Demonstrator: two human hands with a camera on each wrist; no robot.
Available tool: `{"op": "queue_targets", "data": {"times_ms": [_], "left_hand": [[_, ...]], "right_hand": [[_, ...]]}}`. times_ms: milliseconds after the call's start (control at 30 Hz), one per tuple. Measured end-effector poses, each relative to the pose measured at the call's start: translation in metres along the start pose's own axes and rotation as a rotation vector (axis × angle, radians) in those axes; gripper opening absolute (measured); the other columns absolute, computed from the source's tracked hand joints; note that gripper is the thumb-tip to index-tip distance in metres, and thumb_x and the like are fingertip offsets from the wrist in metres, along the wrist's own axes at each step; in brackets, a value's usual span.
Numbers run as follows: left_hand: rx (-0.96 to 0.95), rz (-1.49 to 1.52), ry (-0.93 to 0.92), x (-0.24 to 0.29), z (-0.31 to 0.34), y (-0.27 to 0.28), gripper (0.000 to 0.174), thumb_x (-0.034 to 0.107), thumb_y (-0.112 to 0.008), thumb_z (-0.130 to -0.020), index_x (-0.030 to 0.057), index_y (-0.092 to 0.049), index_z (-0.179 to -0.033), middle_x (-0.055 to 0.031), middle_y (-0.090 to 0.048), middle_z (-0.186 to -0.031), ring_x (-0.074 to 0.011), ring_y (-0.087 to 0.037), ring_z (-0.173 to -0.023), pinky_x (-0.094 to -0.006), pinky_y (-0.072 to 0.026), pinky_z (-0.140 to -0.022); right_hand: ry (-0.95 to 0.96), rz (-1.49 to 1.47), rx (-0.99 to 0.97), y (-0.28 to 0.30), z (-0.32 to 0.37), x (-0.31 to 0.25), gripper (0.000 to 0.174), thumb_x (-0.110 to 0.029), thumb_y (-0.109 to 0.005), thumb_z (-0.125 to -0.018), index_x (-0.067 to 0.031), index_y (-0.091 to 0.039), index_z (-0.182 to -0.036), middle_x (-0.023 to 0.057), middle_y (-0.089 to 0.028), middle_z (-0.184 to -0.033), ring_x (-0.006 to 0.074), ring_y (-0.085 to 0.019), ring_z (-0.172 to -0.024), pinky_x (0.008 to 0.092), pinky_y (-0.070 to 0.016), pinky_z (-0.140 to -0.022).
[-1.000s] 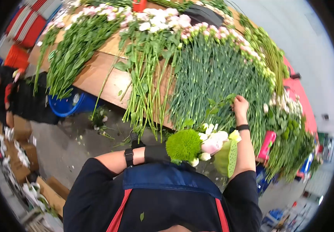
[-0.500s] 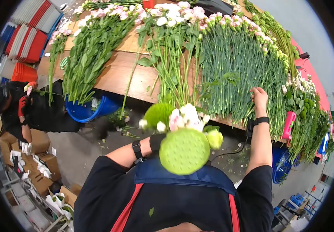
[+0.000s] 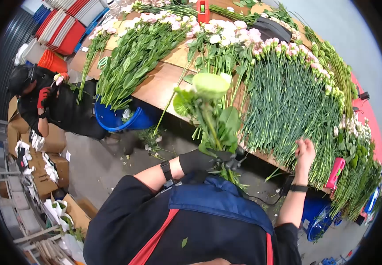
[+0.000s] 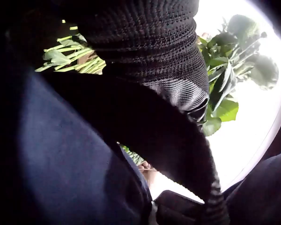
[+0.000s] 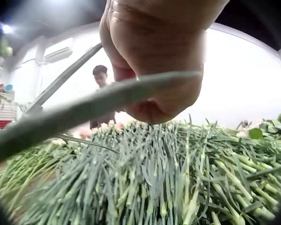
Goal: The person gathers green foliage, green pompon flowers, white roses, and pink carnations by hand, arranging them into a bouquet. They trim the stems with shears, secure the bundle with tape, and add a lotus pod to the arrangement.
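Note:
My left hand [image 3: 219, 160], in a black glove, grips a mixed bunch of stems in front of the apron; a green lotus pod [image 3: 211, 85] tops it, with broad leaves [image 3: 229, 121] below. In the left wrist view the dark knit glove [image 4: 154, 42] hides the fingers, and leaves [image 4: 220, 70] show beyond it. My bare right hand [image 3: 305, 154] is over the lower part of the spread carnation stems [image 3: 288, 110]. Its fingers [image 5: 154, 110] are curled round a green stem [image 5: 68, 72] in the right wrist view; a blurred leaf [image 5: 93, 105] crosses in front.
Leafy pink-flowered stems [image 3: 127, 73] lie at the table's left, above a blue bucket [image 3: 116, 121]. A pink tool [image 3: 335, 173] is at the right edge, with another blue bucket [image 3: 317, 221] below. A person [image 3: 58, 104] sits at the left, holding a flower.
The bunch in my left hand has tilted and risen, its pod now farther from my chest and its stems visible. My right hand has moved slightly down towards the stem ends, its fingers more curled.

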State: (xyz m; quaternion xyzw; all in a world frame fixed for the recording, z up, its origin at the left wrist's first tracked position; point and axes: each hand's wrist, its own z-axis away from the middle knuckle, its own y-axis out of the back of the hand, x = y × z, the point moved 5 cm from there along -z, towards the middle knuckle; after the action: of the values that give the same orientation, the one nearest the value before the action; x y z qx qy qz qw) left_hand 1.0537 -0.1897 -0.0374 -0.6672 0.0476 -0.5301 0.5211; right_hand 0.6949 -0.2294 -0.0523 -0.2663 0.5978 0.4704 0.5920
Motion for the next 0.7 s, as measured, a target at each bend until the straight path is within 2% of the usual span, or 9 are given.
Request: {"op": "queue_targets", "data": {"times_ms": [133,200,333,400,433,533,567,667,700], "left_hand": [[0.138,0.018,0.023,-0.017,-0.012,0.014,0.044,0.036,-0.048,-0.1,0.0042,-0.046,-0.131,0.0041,-0.04,-0.063,-0.0156,-0.054,-0.074,-0.0356,-0.0458,-0.086],[0.135,0.077,-0.026,-0.02,-0.016,0.015,0.041,0.036,-0.05,-0.099,0.0057,-0.052,-0.126,0.0031,-0.045,-0.065,-0.0154,-0.055,-0.076,-0.0359,-0.0458,-0.086],[0.184,-0.053,-0.177,-0.023,-0.017,0.014,0.03,0.035,-0.056,-0.097,0.0068,-0.059,-0.107,0.0006,-0.056,-0.076,-0.0133,-0.057,-0.079,-0.0331,-0.0482,-0.081],[0.279,-0.238,-0.242,0.004,-0.009,-0.005,0.026,0.032,-0.062,-0.094,0.006,-0.059,-0.095,-0.0002,-0.058,-0.08,-0.0114,-0.057,-0.078,-0.0287,-0.0498,-0.075],[0.222,-0.396,-0.242,-0.002,-0.009,0.004,0.027,0.032,-0.063,-0.093,0.0053,-0.062,-0.101,-0.0007,-0.062,-0.09,-0.0113,-0.058,-0.086,-0.0286,-0.0497,-0.079],[0.145,-0.35,-0.298,-0.007,-0.007,0.002,0.029,0.031,-0.061,-0.095,0.0051,-0.062,-0.108,-0.0025,-0.065,-0.098,-0.0121,-0.059,-0.092,-0.0294,-0.0497,-0.083],[0.117,-0.291,-0.287,-0.003,-0.005,-0.001,0.031,0.029,-0.062,-0.094,0.0053,-0.061,-0.115,-0.0035,-0.065,-0.105,-0.0121,-0.059,-0.096,-0.0294,-0.0491,-0.086],[0.043,-0.333,-0.316,0.016,0.012,-0.012,0.032,0.022,-0.066,-0.09,0.0046,-0.06,-0.116,-0.004,-0.064,-0.107,-0.0125,-0.058,-0.097,-0.0298,-0.0487,-0.087],[0.105,-0.536,-0.156,0.011,0.023,0.001,0.036,0.018,-0.07,-0.086,0.0035,-0.06,-0.118,-0.0055,-0.063,-0.109,-0.0128,-0.057,-0.099,-0.0308,-0.0481,-0.089]], "right_hand": [[0.152,0.125,-0.135,-0.027,0.084,-0.03,0.009,-0.008,-0.061,-0.091,-0.0041,-0.06,-0.099,0.0002,-0.062,-0.077,0.0028,-0.049,-0.057,0.0173,-0.0385,-0.05],[0.234,0.114,-0.24,-0.052,0.123,-0.044,0.006,-0.004,-0.061,-0.09,-0.0028,-0.061,-0.096,0.0013,-0.061,-0.078,0.0046,-0.051,-0.06,0.0181,-0.0418,-0.052],[0.501,0.188,-0.482,-0.1,0.169,-0.068,0.005,0.0,-0.062,-0.087,0.0024,-0.061,-0.091,0.0081,-0.061,-0.079,0.0121,-0.059,-0.062,0.0246,-0.0474,-0.054],[0.464,0.315,-0.578,-0.114,0.176,-0.064,0.009,0.001,-0.064,-0.085,0.0029,-0.06,-0.093,0.0107,-0.06,-0.079,0.0166,-0.062,-0.061,0.0272,-0.0483,-0.054],[0.457,0.312,-0.601,-0.119,0.179,-0.064,0.011,0.001,-0.064,-0.084,0.0026,-0.06,-0.094,0.0117,-0.059,-0.078,0.0178,-0.062,-0.061,0.0275,-0.0477,-0.053],[0.611,0.429,-0.647,-0.131,0.185,-0.071,0.013,0.001,-0.064,-0.08,0.0011,-0.06,-0.092,0.0146,-0.06,-0.076,0.0292,-0.062,-0.061,0.0359,-0.0493,-0.056],[0.614,0.427,-0.647,-0.133,0.186,-0.07,0.013,0.001,-0.064,-0.079,0.0007,-0.06,-0.092,0.0149,-0.06,-0.076,0.0306,-0.061,-0.062,0.0371,-0.0495,-0.057],[0.634,0.43,-0.659,-0.14,0.191,-0.069,0.014,0.001,-0.064,-0.078,-0.0002,-0.06,-0.091,0.0153,-0.061,-0.077,0.033,-0.061,-0.065,0.0395,-0.0501,-0.059],[0.649,0.438,-0.673,-0.142,0.193,-0.072,0.015,0.001,-0.064,-0.078,-0.0004,-0.061,-0.092,0.0152,-0.061,-0.076,0.0327,-0.061,-0.065,0.0395,-0.0501,-0.059]]}}
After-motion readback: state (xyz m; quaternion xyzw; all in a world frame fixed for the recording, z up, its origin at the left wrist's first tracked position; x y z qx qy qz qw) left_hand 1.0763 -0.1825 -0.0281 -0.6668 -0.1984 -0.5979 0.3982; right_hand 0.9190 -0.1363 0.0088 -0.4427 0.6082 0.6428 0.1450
